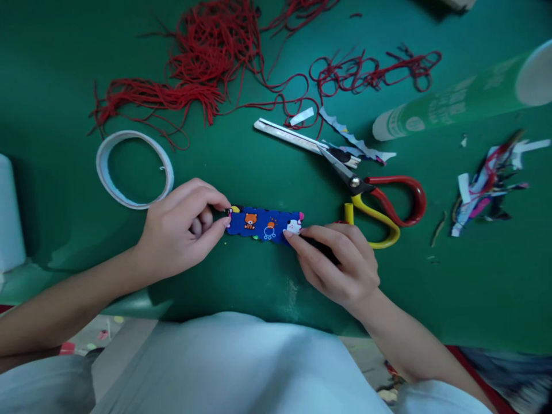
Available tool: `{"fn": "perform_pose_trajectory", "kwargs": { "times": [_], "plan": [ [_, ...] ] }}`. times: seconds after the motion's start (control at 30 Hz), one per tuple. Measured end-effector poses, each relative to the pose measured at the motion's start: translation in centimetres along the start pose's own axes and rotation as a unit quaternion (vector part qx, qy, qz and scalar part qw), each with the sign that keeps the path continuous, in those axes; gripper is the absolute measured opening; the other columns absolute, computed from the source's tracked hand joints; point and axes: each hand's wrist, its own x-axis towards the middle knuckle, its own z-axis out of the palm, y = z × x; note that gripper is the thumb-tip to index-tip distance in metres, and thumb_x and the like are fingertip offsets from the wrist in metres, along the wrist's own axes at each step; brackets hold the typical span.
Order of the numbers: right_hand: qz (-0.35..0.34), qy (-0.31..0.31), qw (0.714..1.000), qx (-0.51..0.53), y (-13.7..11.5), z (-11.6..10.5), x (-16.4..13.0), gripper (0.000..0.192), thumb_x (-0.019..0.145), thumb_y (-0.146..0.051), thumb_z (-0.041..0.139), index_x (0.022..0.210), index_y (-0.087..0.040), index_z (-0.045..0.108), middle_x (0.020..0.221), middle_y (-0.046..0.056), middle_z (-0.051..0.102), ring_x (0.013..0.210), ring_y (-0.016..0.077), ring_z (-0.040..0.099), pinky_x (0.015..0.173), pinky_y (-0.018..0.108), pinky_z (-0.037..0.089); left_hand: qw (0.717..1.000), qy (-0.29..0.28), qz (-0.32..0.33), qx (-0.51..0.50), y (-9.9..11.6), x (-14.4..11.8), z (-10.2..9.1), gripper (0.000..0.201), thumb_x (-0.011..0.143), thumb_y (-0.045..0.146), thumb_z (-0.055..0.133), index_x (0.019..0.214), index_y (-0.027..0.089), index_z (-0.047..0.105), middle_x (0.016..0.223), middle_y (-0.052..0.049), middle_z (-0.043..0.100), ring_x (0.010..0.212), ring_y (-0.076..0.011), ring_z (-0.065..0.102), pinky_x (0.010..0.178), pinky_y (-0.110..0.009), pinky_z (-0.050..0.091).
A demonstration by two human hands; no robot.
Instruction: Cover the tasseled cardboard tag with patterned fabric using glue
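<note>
1. While lying flat on green mat (64, 69), blue printed strip (264, 224) pinched at both short ends, sits just left of scissors (375, 198).
2. Left hand (183, 230): thumb and forefinger closed on strip's left end, other fingers curled under.
3. Right hand (340, 261): fingertips pressed on strip's right end, nearly closed; also seems to hold something dark under the fingers, cannot tell what.
4. Handling, judged: strip thin, light, soft and floppy, likely fabric or paper; wavy cut edges. Will sag if lifted by one end, so best taken at both ends as now, or pinned flat. Not fragile, may crease.
5. Counts: one strip; one pair of scissors, red and yellow handles, blades shut or nearly; one tape ring (134, 168) well left of scissors; one green tube (461, 95) lying above-right of scissors; one white slat (288, 134) touching scissors' tip.
6. Red cord (207, 63): one big tangle far above-left of scissors, one smaller loop bunch above them; strands uncountable.
7. Scrap pile (487, 181) right of scissors, pieces too mixed to count.
</note>
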Motion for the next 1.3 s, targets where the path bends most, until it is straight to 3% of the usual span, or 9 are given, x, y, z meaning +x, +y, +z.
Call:
{"fn": "perform_pose_trajectory", "kwargs": {
  "times": [0.2,0.47,0.8,1.0,1.3],
  "plan": [
    [0.000,-0.002,1.000,0.001,0.01,-0.02,0.07,0.030,0.079,-0.006,0.068,0.108,-0.012,0.065,0.092,0.011,0.066,0.078,0.0177,0.055,0.064,0.032,0.052,1.000,0.012,0.013,0.011,-0.03,0.09,0.05,0.013,0.080,0.011,0.067,0.088,0.019,0.060,0.080,0.002,0.060,0.048,-0.0011,0.048,0.040,-0.015,0.042],
    [0.016,-0.014,1.000,-0.012,-0.15,-0.20,0.01,0.031,0.083,-0.009,0.065,0.112,-0.020,0.064,0.095,0.008,0.068,0.080,0.0171,0.058,0.066,0.031,0.053,0.999,0.014,0.031,0.017,0.14,0.10,0.17,0.013,0.081,0.010,0.066,0.088,0.020,0.061,0.084,0.001,0.062,0.049,-0.0012,0.048,0.042,-0.015,0.043],
    [0.004,-0.003,1.000,-0.002,-0.04,-0.08,0.11,0.030,0.079,-0.006,0.069,0.108,-0.015,0.065,0.092,0.010,0.067,0.077,0.0177,0.057,0.064,0.032,0.052,0.994,-0.003,0.079,0.078,0.11,0.33,-0.06,0.015,0.084,0.010,0.062,0.093,0.021,0.066,0.087,-0.001,0.064,0.054,-0.0045,0.051,0.051,-0.020,0.046],
    [0.013,-0.005,1.000,-0.011,-0.17,-0.16,0.20,0.028,0.081,-0.008,0.068,0.107,-0.019,0.065,0.093,0.008,0.067,0.078,0.0167,0.057,0.065,0.031,0.053,0.994,-0.006,0.070,0.083,0.23,0.17,-0.05,0.014,0.085,0.012,0.062,0.094,0.021,0.067,0.087,-0.001,0.065,0.051,-0.0035,0.049,0.049,-0.019,0.045],
    [0.011,-0.014,1.000,-0.004,-0.23,-0.28,0.34,0.028,0.079,-0.006,0.068,0.106,-0.014,0.067,0.093,0.011,0.067,0.079,0.0171,0.056,0.065,0.032,0.052,0.994,-0.017,0.072,0.082,0.27,0.02,-0.10,0.014,0.085,0.015,0.064,0.098,0.022,0.065,0.090,-0.002,0.064,0.051,-0.0036,0.049,0.049,-0.020,0.046]
  ]
}}
